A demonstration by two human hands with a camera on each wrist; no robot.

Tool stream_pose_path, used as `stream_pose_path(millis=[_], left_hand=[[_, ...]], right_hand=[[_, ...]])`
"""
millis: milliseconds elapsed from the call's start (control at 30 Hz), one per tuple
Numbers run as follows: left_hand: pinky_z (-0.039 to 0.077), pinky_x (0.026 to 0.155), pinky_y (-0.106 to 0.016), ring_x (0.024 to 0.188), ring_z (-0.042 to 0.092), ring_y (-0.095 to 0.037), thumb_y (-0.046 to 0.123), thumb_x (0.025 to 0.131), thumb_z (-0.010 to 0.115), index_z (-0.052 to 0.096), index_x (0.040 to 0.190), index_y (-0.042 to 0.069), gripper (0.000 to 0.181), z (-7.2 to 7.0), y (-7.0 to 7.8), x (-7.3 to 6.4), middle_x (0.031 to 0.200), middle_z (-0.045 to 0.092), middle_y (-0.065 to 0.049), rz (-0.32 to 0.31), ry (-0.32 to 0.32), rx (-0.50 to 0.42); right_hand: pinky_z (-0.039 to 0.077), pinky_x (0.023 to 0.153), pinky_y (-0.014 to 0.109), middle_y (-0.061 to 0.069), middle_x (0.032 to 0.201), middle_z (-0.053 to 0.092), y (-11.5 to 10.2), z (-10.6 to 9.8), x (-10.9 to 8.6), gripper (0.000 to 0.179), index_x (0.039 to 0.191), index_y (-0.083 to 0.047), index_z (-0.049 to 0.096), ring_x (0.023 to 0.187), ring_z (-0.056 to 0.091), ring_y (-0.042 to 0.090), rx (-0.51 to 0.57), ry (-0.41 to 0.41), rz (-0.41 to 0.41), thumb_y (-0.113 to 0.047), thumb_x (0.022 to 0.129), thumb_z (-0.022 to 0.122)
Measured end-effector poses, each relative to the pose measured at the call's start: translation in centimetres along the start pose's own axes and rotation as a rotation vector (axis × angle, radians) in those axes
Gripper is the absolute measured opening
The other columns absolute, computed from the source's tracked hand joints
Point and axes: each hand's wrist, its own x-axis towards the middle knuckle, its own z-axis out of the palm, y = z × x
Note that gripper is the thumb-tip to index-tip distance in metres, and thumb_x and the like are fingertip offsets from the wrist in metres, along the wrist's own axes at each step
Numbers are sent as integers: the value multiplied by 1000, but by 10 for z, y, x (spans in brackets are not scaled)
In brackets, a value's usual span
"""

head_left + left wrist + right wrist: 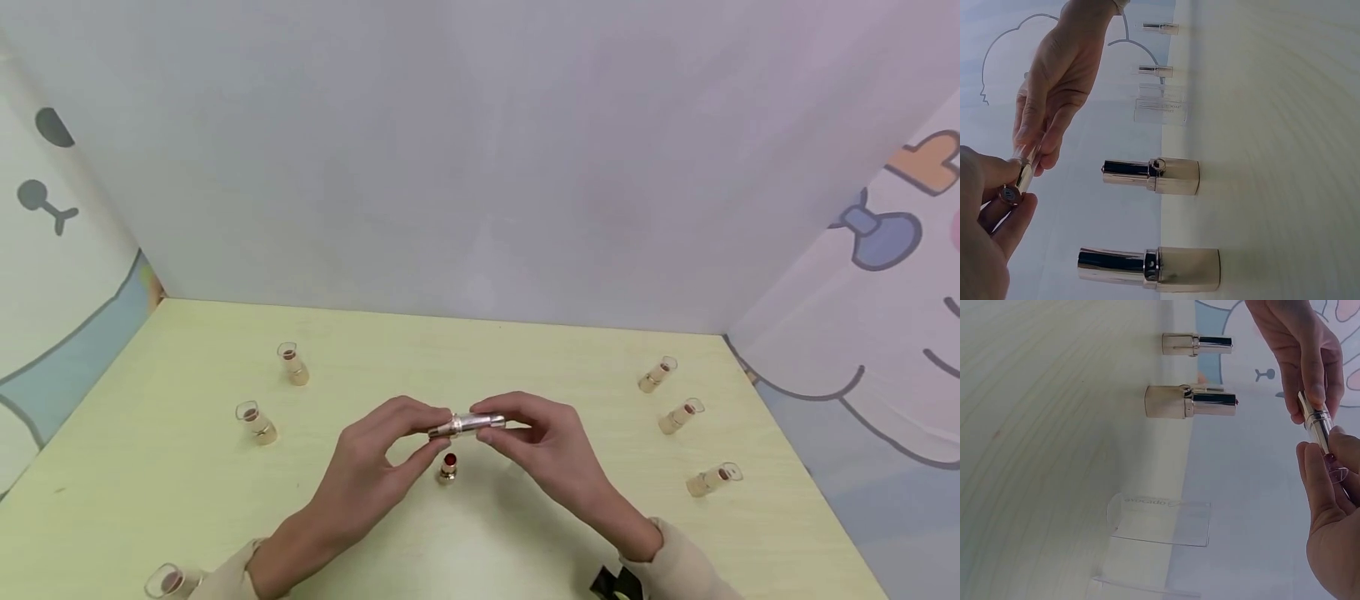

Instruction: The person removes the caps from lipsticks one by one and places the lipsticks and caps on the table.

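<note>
Three pale walls (480, 167) rise around the work, the two side ones printed with cartoon shapes. Between them I see a pale yellow table (420, 358). Beige sleeves (678, 554) reach in over it, and both hands work on one thing: the left hand (367, 471) pinches one end between thumb and fingers, the right hand (551, 454) grips the other, their fingertips near each other. A clear plastic piece (1160, 519) with small lettering is on the table. What the hands hold is a shiny lipstick tube (467, 424), lying crosswise, raised off the table. Six gold tubes (260, 429) with see-through tops stand apart, three toward each side. Smallest is an upright red-tipped lipstick (447, 471), near the left thumb.
</note>
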Motion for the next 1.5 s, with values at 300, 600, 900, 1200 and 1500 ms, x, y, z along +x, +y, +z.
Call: stream_pose_path(millis=[300,600,900,1200,1500], left_hand=[[58,87,-13,94,71,-7,-5,82,85,75,115,14,39,-9,-2,1,107,76,3,-25,-42,-29],[59,86,-15,93,73,-7,-6,82,84,75,115,12,39,-11,-4,0,106,76,2,-24,-28,-40],[60,86,-16,92,75,-9,2,89,81,75,117,11,29,-19,-4,0,106,76,-1,-25,-18,-80],[61,86,-18,93,76,-8,-3,86,82,75,116,12,33,-21,-1,-2,106,76,0,-44,-21,-73],[61,87,-18,94,75,-6,-8,82,83,74,116,12,40,-31,2,-3,106,76,1,-57,-8,-36]], right_hand=[[65,88,37,7,112,78,1,2,0,23,117,-13,77,99,75,16,29,-22,-5,-12,94,78],[66,86,35,7,112,77,4,-1,-4,24,118,-13,76,99,75,13,-14,40,-11,-12,94,78],[65,88,36,14,115,76,1,-12,-7,25,119,-10,75,102,76,18,-5,62,-3,-9,94,78],[66,87,37,10,113,77,-4,-17,-9,25,117,-11,76,101,75,15,-61,77,-34,-8,93,79],[66,78,26,3,109,77,-10,-22,-5,31,115,-16,76,93,76,12,-338,-68,-168,-1,88,81]])
